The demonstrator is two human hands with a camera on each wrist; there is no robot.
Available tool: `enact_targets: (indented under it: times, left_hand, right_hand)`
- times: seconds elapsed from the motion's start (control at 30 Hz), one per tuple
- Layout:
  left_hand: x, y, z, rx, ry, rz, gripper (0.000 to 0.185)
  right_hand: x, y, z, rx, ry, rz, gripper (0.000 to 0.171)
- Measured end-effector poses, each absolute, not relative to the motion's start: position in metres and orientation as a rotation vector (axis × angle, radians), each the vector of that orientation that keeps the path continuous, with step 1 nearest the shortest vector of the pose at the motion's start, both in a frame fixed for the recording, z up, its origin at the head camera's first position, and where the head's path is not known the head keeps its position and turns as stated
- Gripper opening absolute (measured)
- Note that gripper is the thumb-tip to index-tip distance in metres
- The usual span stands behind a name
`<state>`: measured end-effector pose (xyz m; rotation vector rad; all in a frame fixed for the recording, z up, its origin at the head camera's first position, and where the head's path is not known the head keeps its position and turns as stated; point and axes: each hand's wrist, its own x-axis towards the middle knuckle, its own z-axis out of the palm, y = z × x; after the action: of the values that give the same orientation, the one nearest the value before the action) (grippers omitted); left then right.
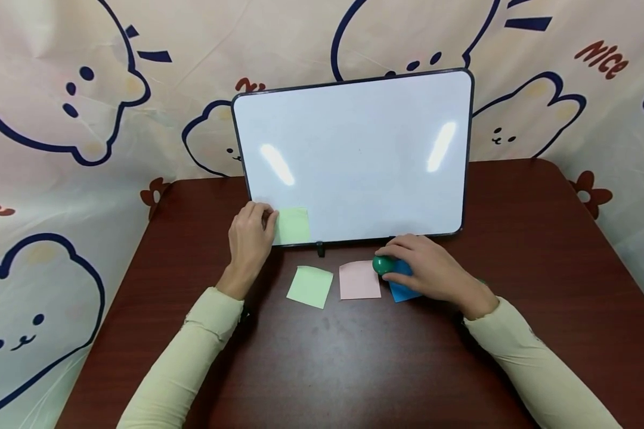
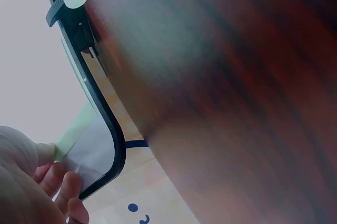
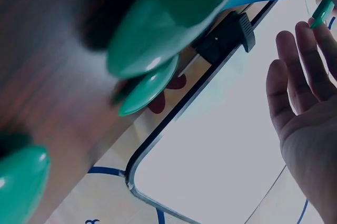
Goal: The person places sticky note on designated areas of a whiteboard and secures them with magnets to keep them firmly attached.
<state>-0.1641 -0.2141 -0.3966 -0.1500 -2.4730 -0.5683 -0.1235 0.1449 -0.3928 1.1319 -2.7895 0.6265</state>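
My left hand [image 1: 251,235] is at the whiteboard's lower left corner, pinching the left edge of a green sticky note [image 1: 293,226] that lies against the board. The left wrist view has the thumb on the note [image 2: 73,129], with curled fingers near the board's edge. Between the thumb and fingertips of my right hand [image 1: 429,268] is a round green magnet [image 1: 383,265], held above the table near the pink sticky note [image 1: 360,281]. A blue sticky note [image 1: 402,286] lies partly hidden under that hand. Another green sticky note [image 1: 309,287] lies further left.
The black-framed whiteboard [image 1: 359,155] leans upright at the back of the brown table [image 1: 343,363], with a small black foot [image 1: 321,249] below it. Several more glossy green pieces [image 3: 150,87] sit below the right wrist. A patterned cloth [image 1: 193,47] hangs behind.
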Motion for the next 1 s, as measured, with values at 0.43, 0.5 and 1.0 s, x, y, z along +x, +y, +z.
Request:
enact_targets:
  times: [0.43, 0.5, 1.0]
  left_hand:
    - [-0.164, -0.214, -0.398, -0.150, -2.474, -0.579, 0.018]
    - [-0.164, -0.214, -0.398, -0.149, -2.475, -0.576, 0.018]
    - [-0.163, -0.215, -0.398, -0.188, -2.430, -0.531, 0.018]
  right_hand:
    - [-0.124, 0.135, -0.397, 1.206, -2.684, 0.616, 0.042]
    - [-0.124, 0.133, -0.397, 1.209, -2.687, 0.622, 0.041]
    - [-0.122, 0.113, -0.398, 1.260, -2.689, 0.605, 0.038]
